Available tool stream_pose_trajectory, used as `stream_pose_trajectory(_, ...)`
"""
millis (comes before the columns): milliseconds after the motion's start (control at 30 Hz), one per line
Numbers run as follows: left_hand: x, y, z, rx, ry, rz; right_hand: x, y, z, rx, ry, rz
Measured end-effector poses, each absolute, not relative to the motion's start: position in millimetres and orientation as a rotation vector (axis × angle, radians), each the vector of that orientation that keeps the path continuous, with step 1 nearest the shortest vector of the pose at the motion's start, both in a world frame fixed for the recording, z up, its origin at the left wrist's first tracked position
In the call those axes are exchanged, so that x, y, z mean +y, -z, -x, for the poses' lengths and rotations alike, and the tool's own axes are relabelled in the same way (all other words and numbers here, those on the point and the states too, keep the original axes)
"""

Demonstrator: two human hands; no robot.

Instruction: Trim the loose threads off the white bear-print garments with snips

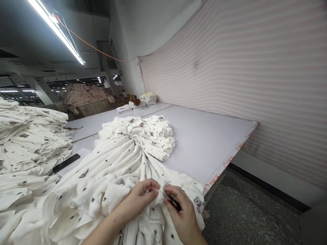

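Observation:
A heap of white printed fabric (pixel 122 160) lies bunched across the table in front of me. My left hand (pixel 141 197) pinches a fold of this fabric near the front edge. My right hand (pixel 181 212) is closed on a small dark tool (pixel 174 201), its tip set against the same fold right beside my left fingers. A small bear print (pixel 198 204) shows on the cloth just right of my right hand.
A tall stack of folded white pieces (pixel 28 136) stands at the left. A dark flat bar (pixel 66 162) lies beside it. The white table (pixel 204 143) ends at a printed edge on the right, above a grey floor (pixel 245 211). Striped cloth (pixel 242 68) covers the wall. Small stacks (pixel 148 98) sit far back.

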State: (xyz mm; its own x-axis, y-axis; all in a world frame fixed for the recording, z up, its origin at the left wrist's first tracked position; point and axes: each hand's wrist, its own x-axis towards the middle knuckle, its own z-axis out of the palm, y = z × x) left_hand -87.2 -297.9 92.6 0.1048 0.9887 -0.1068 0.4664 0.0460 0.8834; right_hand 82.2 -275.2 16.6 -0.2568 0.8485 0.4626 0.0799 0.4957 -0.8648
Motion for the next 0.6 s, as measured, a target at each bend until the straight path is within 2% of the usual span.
stream_pose_trajectory(233,-305.7,-90.7,76.7,1.507,-0.780,-1.559,-274.9,-17.6,-70.1,-1.636,-0.885,0.891)
stream_pose_trajectory(433,-301.5,-88.1,75.1,1.488,-0.870,-1.466,-274.1,-24.1,-79.4,-1.596,-1.089,0.862)
stream_pose_trajectory(600,-301.0,-88.8,76.4,1.417,-0.899,-1.357,-274.4,-19.3,-88.9,-1.685,-1.083,0.911)
